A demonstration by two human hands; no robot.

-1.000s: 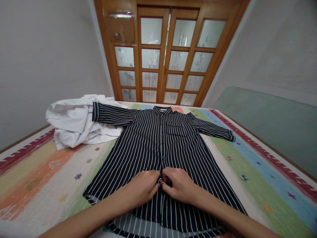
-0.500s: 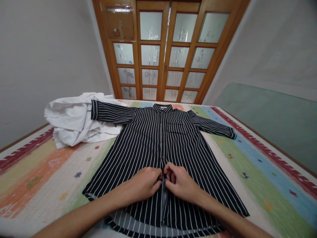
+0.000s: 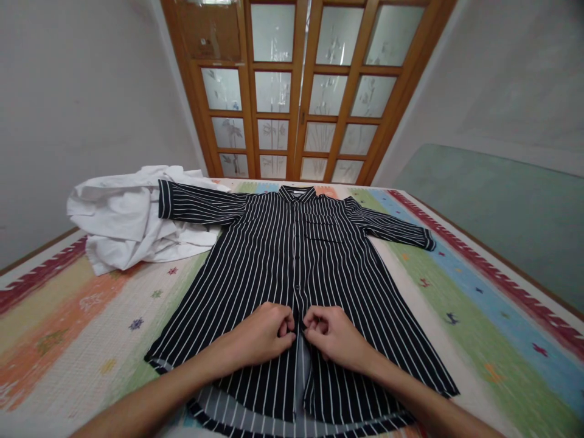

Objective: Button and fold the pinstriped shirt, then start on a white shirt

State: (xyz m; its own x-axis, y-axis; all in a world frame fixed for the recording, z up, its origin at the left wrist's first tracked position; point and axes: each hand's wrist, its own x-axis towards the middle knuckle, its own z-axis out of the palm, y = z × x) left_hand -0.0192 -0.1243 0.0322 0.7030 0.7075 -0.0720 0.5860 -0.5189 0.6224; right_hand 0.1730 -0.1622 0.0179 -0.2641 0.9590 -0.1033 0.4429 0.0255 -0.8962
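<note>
A black shirt with white stripes [image 3: 269, 261] lies flat, front side up, collar away from me and sleeves spread. Its front is parted from my hands down to the hem, and the grey inside shows in the gap. A button is visible just above my hands. My left hand [image 3: 269, 331] pinches the left front edge near the lower middle. Opposite it, my right hand [image 3: 335, 337] pinches the right front edge with curled fingers. A small gap separates the two hands.
A crumpled white garment [image 3: 123, 219] lies at the far left, under the shirt's left sleeve. The colourful patterned cloth [image 3: 493, 304] covers the surface below. Beyond it stand wooden doors with glass panes [image 3: 296, 91], and a pale green panel [image 3: 502, 207] is on the right.
My hands have drawn slightly apart, and the gap between the shirt's front edges is wider. The view has shifted a little.
</note>
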